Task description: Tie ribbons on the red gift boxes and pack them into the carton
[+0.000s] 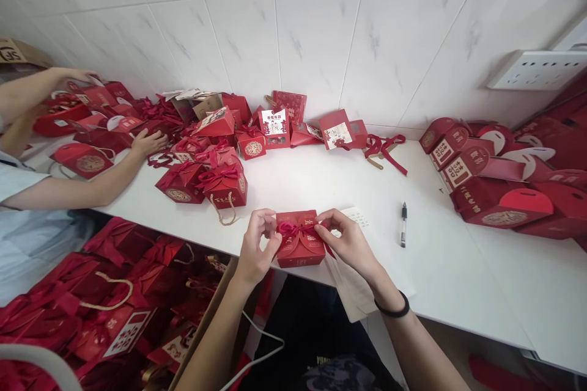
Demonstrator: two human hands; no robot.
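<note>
A red gift box point(300, 252) with curved top flaps stands at the table's front edge, between my hands. Across its top runs a crimson ribbon point(300, 229) tied in a bow. My left hand point(260, 243) pinches the bow's left loop between thumb and fingertips. On the other side my right hand point(345, 238) grips the right part of the ribbon, and a loose tail hangs by the box's right side. A paper sheet point(353, 293) with writing lies partly beneath my right forearm.
Finished-looking red boxes point(224, 186) cluster at the left. A pen point(403, 225) lies to the right, before stacked handled boxes point(499, 208). Loose ribbons point(387, 149) rest by the wall. A co-worker's hand point(147, 142) touches boxes far left; a carton of boxes point(114, 293) stands below.
</note>
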